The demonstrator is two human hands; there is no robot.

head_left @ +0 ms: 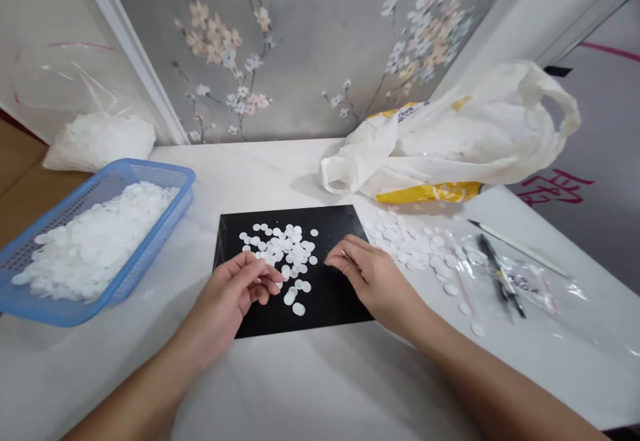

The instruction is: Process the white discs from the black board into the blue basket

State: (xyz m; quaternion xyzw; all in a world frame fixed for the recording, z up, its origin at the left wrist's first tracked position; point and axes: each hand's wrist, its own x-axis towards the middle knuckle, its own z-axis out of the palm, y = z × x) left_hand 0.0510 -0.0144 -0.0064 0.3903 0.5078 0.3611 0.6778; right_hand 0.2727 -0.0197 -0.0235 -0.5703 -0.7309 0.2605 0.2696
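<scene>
Many small white discs (299, 309) lie scattered and piled on a black rectangular board (345, 301) in the middle of the table. My left hand (245, 281) hovers over the board's left part, beside the pile. Its fingers are curled in with the thumb close to the index finger, and what they hold, if anything, is too small to name. Over the right edge of the board is my right hand (363, 271), fingertips pinched together and pointing left toward the discs. Whether a disc sits in that pinch is hidden.
At left, a blue plastic basket (127, 281) holds a heap of white discs, with a clear bag of white pieces (103, 141) behind it. At right lie loose discs (405, 244), a black pen (500, 274), a pale stick (520, 247), clear plastic bags and a white carrier bag (450, 134).
</scene>
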